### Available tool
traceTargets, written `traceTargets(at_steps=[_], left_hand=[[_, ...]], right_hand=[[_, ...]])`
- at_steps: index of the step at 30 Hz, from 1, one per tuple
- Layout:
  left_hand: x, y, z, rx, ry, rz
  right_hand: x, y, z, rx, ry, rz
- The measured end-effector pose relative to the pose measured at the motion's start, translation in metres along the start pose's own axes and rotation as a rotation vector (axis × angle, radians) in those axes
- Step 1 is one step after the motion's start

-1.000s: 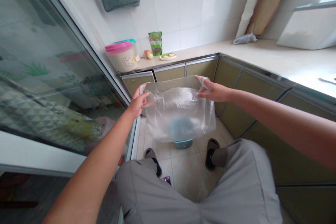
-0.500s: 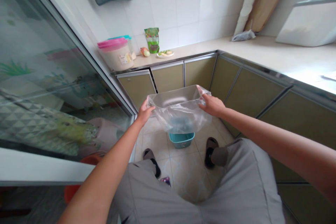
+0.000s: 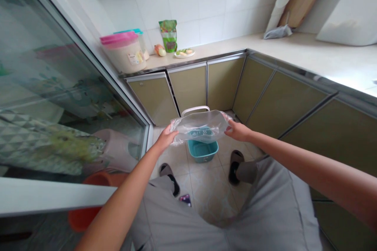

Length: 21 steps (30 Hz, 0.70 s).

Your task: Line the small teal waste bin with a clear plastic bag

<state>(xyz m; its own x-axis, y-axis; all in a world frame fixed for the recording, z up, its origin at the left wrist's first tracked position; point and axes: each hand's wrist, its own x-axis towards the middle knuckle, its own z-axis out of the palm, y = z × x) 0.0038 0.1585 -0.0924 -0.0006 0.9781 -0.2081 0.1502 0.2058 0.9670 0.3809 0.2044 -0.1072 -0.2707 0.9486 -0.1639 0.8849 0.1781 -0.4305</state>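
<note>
A clear plastic bag (image 3: 203,123) is stretched between my two hands, its mouth spread wide. My left hand (image 3: 167,138) pinches the bag's left edge, and my right hand (image 3: 238,130) grips its right edge. Below the bag, on the floor between my feet, stands a teal bin (image 3: 203,153) with a pale handle (image 3: 195,109) raised behind it. Part of the bin shows through the film. Whether the bag touches the bin I cannot tell.
Cabinets (image 3: 188,86) surround the floor ahead and right. On the counter are a pink-lidded container (image 3: 125,53), a green pouch (image 3: 169,36), onions (image 3: 160,50) and a plate of food (image 3: 184,53). A glass door (image 3: 73,82) and an orange bucket (image 3: 98,180) are at left.
Both hands have lowered the bag toward the bin, and it looks flatter from above. More of the bin and its handle now show. The view has tilted down slightly.
</note>
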Motion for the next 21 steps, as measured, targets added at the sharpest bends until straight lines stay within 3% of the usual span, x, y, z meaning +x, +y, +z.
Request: traceTargets(at_steps=[4, 8, 13, 17, 21], left_hand=[[-0.008, 0.004, -0.006, -0.066, -0.055, -0.083], [-0.005, 0.001, -0.006, -0.112, -0.079, -0.134], [0.003, -0.021, 0.0, -0.085, -0.062, -0.161], [0.007, -0.048, 0.0, -0.21, -0.078, -0.166], [0.01, -0.062, -0.001, -0.224, -0.114, -0.161]], right_hand=[[-0.001, 0.01, 0.004, 0.196, -0.073, 0.063], [-0.009, 0.011, 0.01, 0.453, -0.183, 0.267], [-0.016, 0.009, 0.016, 0.683, -0.118, 0.419], [-0.009, 0.007, 0.005, 0.692, 0.042, 0.434], [-0.007, -0.012, -0.014, 0.295, 0.42, 0.247]])
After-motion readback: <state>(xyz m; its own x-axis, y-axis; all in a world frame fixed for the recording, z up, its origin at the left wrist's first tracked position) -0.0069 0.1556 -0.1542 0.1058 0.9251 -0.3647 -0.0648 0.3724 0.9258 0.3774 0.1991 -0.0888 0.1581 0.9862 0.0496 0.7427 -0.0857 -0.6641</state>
